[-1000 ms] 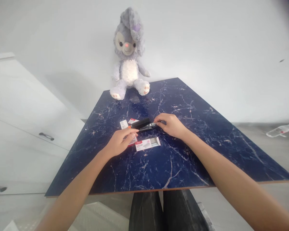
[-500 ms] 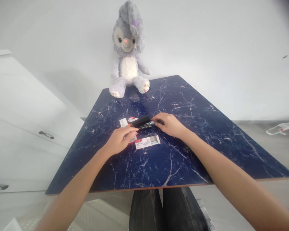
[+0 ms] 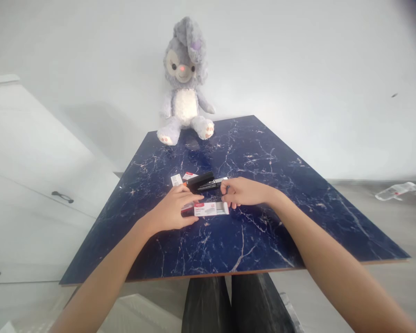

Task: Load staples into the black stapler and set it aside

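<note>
A black stapler (image 3: 204, 181) lies on the dark blue marble table (image 3: 249, 231), its metal tray sticking out to the right. Just in front of it lies a white and red staple box (image 3: 210, 209). My left hand (image 3: 173, 210) has its fingers curled round the left end of that box. My right hand (image 3: 242, 192) is closed in a pinch at the box's right end, close to the stapler's tray. What the fingertips pinch is too small to see. Two small white and red cards (image 3: 182, 178) lie left of the stapler.
A grey plush rabbit (image 3: 185, 83) sits at the table's far edge against the white wall. White cabinets with dark handles (image 3: 62, 197) stand to the left. A clear plastic wrapper (image 3: 398, 189) lies on the floor at right. My dark trousers (image 3: 235, 305) show below the table's front edge.
My right hand left the stapler's tray and came back toward me to the right end of the staple box. My left hand shifted onto the box's left end.
</note>
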Demonstrator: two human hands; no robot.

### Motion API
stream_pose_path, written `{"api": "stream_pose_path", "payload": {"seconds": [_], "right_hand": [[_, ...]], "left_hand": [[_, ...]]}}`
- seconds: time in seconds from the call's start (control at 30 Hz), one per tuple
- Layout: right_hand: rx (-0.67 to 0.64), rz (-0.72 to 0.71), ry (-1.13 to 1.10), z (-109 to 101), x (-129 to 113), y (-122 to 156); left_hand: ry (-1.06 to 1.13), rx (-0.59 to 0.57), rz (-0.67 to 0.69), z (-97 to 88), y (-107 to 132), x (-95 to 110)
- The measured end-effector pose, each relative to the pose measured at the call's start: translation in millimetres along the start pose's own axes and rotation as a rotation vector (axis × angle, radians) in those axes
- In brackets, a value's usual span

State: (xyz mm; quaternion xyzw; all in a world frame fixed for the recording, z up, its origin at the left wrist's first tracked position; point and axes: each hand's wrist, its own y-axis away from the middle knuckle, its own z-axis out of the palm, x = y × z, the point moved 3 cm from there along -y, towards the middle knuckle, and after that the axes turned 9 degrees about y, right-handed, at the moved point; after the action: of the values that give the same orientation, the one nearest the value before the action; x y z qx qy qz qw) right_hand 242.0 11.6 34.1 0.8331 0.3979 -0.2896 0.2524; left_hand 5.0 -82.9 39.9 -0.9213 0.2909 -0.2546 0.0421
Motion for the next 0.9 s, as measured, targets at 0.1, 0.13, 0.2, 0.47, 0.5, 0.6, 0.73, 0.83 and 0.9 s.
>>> {"api": "stream_pose_path", "payload": {"seconds": [0.1, 0.13, 0.2, 0.47, 0.5, 0.6, 0.73, 0.83, 0.9], "right_hand": [[-0.032, -0.02, -0.174, 0, 4, 0], [-0.031, -0.026, -0.223, -2, 6, -1], [-0.005, -0.039, -0.3, -5, 9, -2], [0.308, 0.038, -0.81, 13, 16, -25], [0.321, 0.043, -0.856, 18, 16, -29], [0.321, 0.035, -0.922, 30, 13, -35], [0.367, 0.008, -0.915, 36, 7, -36], [0.374, -0.031, -0.86, 34, 2, -34], [0.337, -0.077, -0.786, 32, -2, -32]], "left_hand": [[-0.001, 0.043, 0.031, -0.2, -1, -1], [-0.001, 0.066, 0.031, -1.7, -2, -2], [0.0, 0.126, 0.012, -6.5, -1, -4], [-0.063, 0.415, 0.109, -23.7, 2, -5], [-0.073, 0.441, 0.129, -23.9, 2, -4], [-0.086, 0.453, 0.172, -21.1, 1, -3], [-0.057, 0.426, 0.173, -15.6, 0, -5], [-0.06, 0.415, 0.143, -12.0, -2, -9], [-0.07, 0.345, 0.127, -7.8, -3, -10]]}}
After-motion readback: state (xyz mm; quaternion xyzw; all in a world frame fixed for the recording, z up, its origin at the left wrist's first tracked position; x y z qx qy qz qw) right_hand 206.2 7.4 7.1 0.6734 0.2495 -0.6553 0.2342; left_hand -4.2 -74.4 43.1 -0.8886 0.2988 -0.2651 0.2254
